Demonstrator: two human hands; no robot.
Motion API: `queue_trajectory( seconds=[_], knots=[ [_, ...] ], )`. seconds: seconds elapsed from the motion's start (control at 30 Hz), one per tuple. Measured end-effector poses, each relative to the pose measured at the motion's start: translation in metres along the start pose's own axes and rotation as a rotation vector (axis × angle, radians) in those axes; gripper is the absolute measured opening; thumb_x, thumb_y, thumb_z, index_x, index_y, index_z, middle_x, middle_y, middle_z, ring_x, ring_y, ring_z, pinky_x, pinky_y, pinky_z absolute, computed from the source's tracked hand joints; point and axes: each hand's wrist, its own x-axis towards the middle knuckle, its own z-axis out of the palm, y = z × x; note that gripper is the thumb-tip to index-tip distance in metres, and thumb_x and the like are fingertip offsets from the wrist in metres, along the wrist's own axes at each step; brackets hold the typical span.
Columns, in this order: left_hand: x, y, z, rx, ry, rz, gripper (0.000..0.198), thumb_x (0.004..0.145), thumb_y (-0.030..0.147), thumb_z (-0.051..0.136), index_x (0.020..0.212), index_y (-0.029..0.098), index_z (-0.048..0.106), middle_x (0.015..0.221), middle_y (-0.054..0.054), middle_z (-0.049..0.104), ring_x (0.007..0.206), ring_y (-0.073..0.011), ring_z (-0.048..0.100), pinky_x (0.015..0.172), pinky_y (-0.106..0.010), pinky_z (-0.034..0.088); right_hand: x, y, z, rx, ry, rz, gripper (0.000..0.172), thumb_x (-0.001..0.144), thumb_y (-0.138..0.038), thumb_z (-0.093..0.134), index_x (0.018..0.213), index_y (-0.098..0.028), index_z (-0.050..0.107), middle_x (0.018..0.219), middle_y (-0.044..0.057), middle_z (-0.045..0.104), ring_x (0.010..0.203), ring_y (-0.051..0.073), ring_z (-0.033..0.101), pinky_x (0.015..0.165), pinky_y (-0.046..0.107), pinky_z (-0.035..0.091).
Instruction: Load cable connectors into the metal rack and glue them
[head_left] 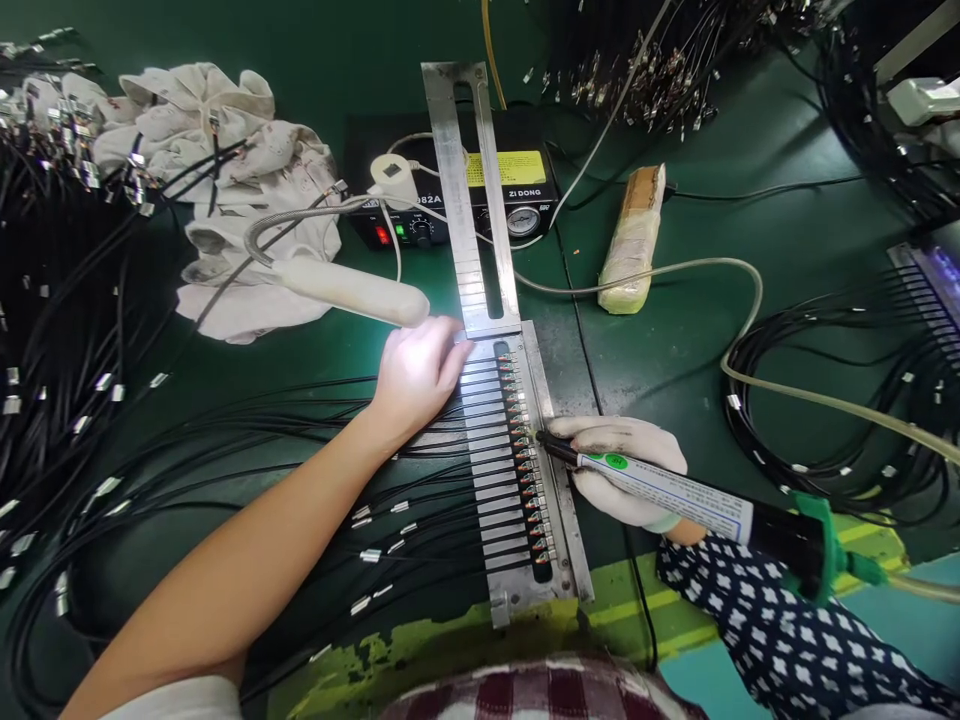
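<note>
Our left hand (416, 375) lies flat and open, gripping nothing, its fingers pressing the thin black cables (300, 420) onto the long slotted steel jig (499, 500) on the green tabletop (675, 330). Our right hand (622, 470), in a white glove, is closed around a white-labelled dispensing pen (667, 490). The pen's black tip touches the row of small red-and-metal terminals (525, 470) in the jig's dark slot, about halfway along. The jig's steel cover bar (469, 200) extends away beyond it. Behind sits a black controller box with a yellow label (517, 170). A white gooseneck lamp (352, 290) shines just beside our left hand, near crumpled white rags (225, 170).
</note>
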Motion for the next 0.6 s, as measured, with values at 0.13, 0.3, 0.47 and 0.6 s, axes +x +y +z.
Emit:
queue_trajectory(
  seconds=[0.13, 0.3, 0.47, 0.6],
  knots=[
    [0.0001, 0.0004, -0.0002, -0.001, 0.003, -0.003, 0.022, 0.096, 0.036, 0.048, 0.099, 0.019, 0.061, 0.079, -0.004, 0.063, 0.081, -0.0224, 0.059, 0.072, -0.035, 0.038, -0.0016, -0.0001, -0.0007, -0.016, -0.024, 0.016, 0.022, 0.079, -0.016, 0.073, 0.1, -0.018, 0.067, 0.106, 0.011, 0.074, 0.093, 0.022, 0.074, 0.082, 0.032, 0.063],
    [0.0002, 0.0, -0.0003, -0.004, 0.001, 0.004, 0.022, 0.096, 0.037, 0.048, 0.098, 0.019, 0.061, 0.079, -0.004, 0.063, 0.08, -0.022, 0.059, 0.07, -0.035, 0.038, -0.0016, -0.0006, 0.0004, 0.024, -0.007, 0.004, 0.022, 0.078, -0.015, 0.073, 0.099, -0.016, 0.067, 0.103, 0.012, 0.075, 0.092, 0.023, 0.074, 0.08, 0.032, 0.064],
    [0.0, 0.0003, 0.0, -0.006, 0.001, 0.004, 0.022, 0.096, 0.036, 0.048, 0.099, 0.019, 0.061, 0.08, -0.004, 0.064, 0.08, -0.0219, 0.059, 0.071, -0.034, 0.038, -0.0014, -0.0014, 0.0005, 0.027, 0.003, -0.007, 0.022, 0.077, -0.015, 0.074, 0.098, -0.015, 0.068, 0.102, 0.012, 0.075, 0.089, 0.023, 0.074, 0.078, 0.032, 0.064],
    [0.0003, -0.0004, -0.0005, -0.003, -0.004, 0.007, 0.021, 0.096, 0.036, 0.049, 0.099, 0.018, 0.061, 0.081, -0.004, 0.064, 0.08, -0.0219, 0.059, 0.071, -0.035, 0.038, -0.0018, -0.0019, 0.0, 0.023, 0.008, -0.006, 0.02, 0.077, -0.015, 0.074, 0.096, -0.016, 0.068, 0.099, 0.012, 0.076, 0.088, 0.023, 0.075, 0.077, 0.032, 0.064]
  ],
)
